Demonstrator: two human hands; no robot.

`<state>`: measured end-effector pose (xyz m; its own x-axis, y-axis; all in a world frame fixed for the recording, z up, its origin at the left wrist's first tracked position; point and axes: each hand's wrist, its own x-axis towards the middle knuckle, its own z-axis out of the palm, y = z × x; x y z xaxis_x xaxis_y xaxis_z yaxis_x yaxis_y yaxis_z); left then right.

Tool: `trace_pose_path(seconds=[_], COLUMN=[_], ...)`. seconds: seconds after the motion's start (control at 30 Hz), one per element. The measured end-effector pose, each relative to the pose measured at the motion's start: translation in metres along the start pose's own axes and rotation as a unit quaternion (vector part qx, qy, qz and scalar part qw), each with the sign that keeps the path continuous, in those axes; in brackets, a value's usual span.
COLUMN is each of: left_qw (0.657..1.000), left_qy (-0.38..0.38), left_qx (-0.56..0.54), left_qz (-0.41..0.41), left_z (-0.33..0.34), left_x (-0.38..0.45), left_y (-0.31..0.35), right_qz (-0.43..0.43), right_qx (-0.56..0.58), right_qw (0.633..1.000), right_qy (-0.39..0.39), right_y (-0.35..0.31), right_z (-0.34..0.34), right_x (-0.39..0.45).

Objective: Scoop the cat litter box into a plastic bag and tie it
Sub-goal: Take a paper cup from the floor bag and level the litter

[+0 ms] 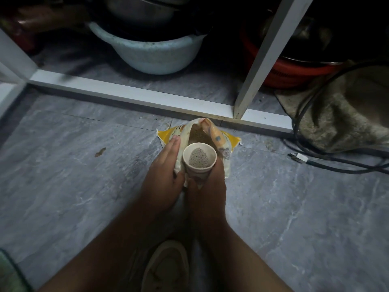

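A yellow and white litter bag (pixel 226 139) stands open on the grey floor, with brownish granules (pixel 199 135) visible inside its mouth. My right hand (pixel 207 182) grips a white paper cup (pixel 199 158) from below, upright over the bag's opening, with a heap of grey litter in it. My left hand (pixel 164 167) lies flat against the bag's left side, fingers together and pointing away from me, holding the bag's edge back.
A white cabinet frame (pixel 134 94) runs across behind the bag, with a pale blue basin (pixel 147 53) and a red basin (pixel 294 70) inside. Black cables (pixel 328 160) and a crumpled cloth (pixel 345 114) lie at right. A sandal (pixel 166 268) shows near the bottom.
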<state>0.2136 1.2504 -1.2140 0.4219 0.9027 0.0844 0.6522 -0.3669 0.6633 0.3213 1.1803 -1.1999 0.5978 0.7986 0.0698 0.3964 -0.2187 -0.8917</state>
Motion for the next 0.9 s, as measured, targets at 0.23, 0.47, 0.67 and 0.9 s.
trace_pose_path(seconds=[0.23,0.47,0.67,0.9], left_qw=[0.997,0.991,0.979,0.961], left_qy=[0.033,0.027,-0.002,-0.073], left_qx=[0.048,0.066,0.023,0.043], left_qz=[0.051,0.111,0.200,0.262], left_z=[0.002,0.004,0.023,0.051], left_x=[0.001,0.002,0.017,0.022], left_y=[0.021,0.049,0.096,0.151], right_qz=[0.018,0.037,0.062,0.127], right_qx=[0.000,0.029,0.076,0.061], right_qw=[1.000,0.998,0.987,0.973], right_qy=[-0.006,0.031,0.127,0.182], right_y=[-0.004,-0.015,-0.018,-0.013], right_z=[-0.020,-0.050,-0.090,-0.152], right_x=[-0.002,-0.001,0.008,0.018])
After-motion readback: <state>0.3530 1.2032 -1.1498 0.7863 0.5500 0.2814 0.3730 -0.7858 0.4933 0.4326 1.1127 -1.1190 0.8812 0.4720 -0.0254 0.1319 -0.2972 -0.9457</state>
